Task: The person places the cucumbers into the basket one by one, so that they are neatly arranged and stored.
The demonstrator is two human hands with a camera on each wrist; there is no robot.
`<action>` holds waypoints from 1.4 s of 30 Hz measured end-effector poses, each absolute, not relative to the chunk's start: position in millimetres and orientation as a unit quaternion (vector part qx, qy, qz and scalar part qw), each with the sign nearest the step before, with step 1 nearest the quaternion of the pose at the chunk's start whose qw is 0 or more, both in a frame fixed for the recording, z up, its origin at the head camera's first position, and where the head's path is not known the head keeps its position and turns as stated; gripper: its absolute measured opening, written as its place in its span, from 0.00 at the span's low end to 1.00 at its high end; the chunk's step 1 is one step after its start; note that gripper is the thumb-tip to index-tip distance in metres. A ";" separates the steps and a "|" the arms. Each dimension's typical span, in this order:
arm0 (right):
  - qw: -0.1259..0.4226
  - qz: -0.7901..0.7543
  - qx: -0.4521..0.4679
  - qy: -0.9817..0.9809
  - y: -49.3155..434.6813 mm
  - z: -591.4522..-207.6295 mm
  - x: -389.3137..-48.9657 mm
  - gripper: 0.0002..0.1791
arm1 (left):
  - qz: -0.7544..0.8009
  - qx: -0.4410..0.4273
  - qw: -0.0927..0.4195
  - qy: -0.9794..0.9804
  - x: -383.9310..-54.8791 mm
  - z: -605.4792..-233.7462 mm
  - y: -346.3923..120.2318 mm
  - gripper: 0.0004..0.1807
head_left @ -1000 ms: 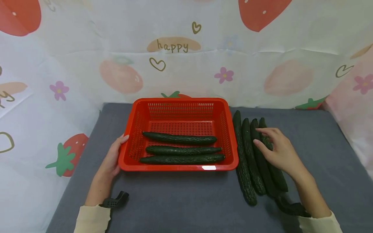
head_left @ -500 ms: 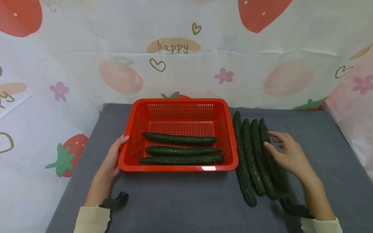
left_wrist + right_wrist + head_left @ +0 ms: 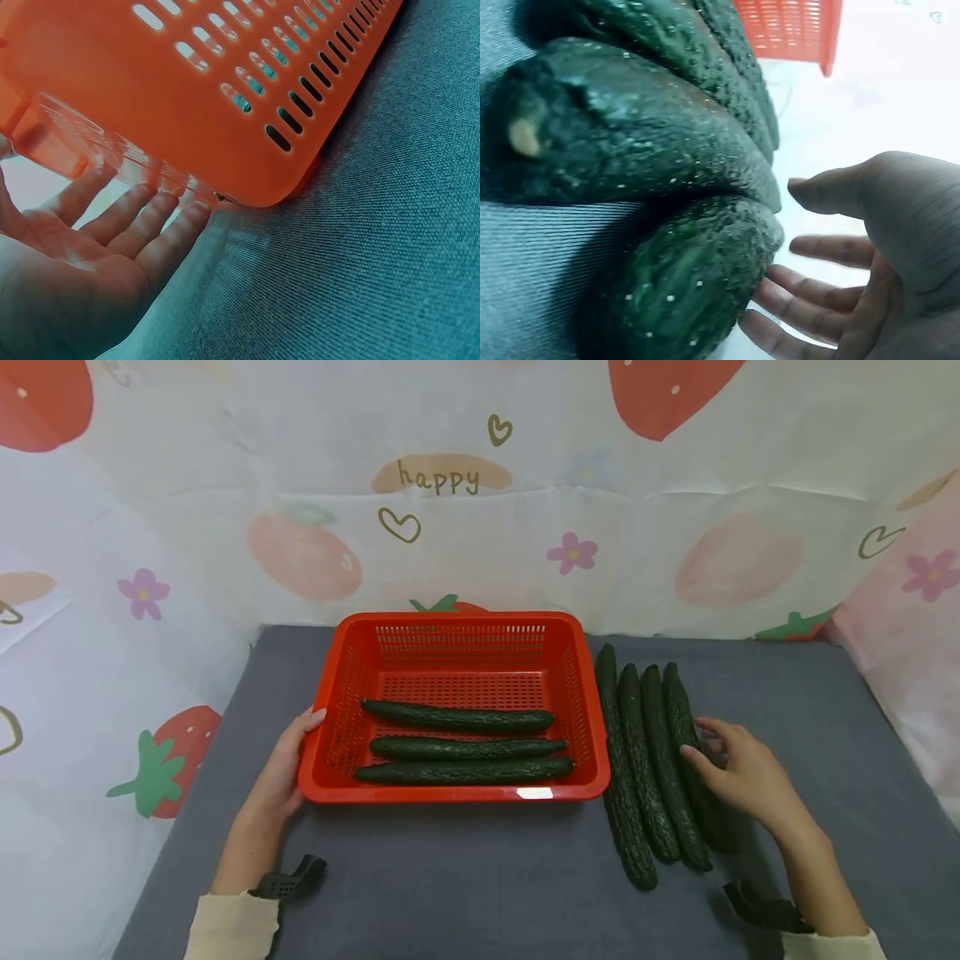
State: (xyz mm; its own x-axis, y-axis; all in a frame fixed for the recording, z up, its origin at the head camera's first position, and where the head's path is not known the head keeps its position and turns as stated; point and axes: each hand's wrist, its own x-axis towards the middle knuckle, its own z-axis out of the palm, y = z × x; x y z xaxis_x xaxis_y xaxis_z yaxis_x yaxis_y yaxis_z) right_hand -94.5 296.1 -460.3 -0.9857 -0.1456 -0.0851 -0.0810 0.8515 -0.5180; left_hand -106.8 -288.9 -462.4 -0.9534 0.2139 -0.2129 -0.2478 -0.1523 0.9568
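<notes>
The left hand [image 3: 281, 768] is gripping the left end of a red basket [image 3: 453, 794], its thumb lying over the rim; in the left wrist view the fingers are extending against the outside of the perforated wall. The basket is sitting near the far edge of a grey-covered bench [image 3: 465, 877]. Inside, three cucumbers [image 3: 459, 718] are lying crosswise, the two nearer ones close together and the third lying farther back.

To the right of the basket, four more cucumbers [image 3: 628, 777] are lying side by side on the bench, slanting with their far ends leftward; the leftmost is lying just beside the basket. The right hand [image 3: 742, 772] is hovering at the outermost cucumber [image 3: 699, 785], its thumb and fingers parted and loosely bent. Whether the fingertips are touching that cucumber cannot be told.

Both wrists are carrying black mounts [image 3: 288, 881] above cream sleeves [image 3: 232, 927]. A printed backdrop [image 3: 465, 556], bearing strawberries, flowers and the word "happy", is hanging behind the bench.
</notes>
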 end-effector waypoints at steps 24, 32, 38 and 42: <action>0.240 -0.259 -0.014 0.935 305.7 -448.4 -107.6 0.40 | 0.761 0.010 0.151 0.631 -106.2 -463.8 -288.2 0.18; 0.197 -0.218 -0.050 0.955 310.5 -451.2 -104.3 0.37 | 0.760 0.035 0.147 0.632 -106.0 -463.3 -291.0 0.18; 0.155 -0.152 -0.056 0.975 301.4 -454.3 -95.5 0.42 | 0.766 0.036 0.148 0.625 -105.9 -464.2 -289.7 0.18; 0.157 -0.152 -0.047 0.975 300.5 -454.3 -95.7 0.43 | 0.767 0.030 0.145 0.625 -106.7 -465.2 -289.3 0.20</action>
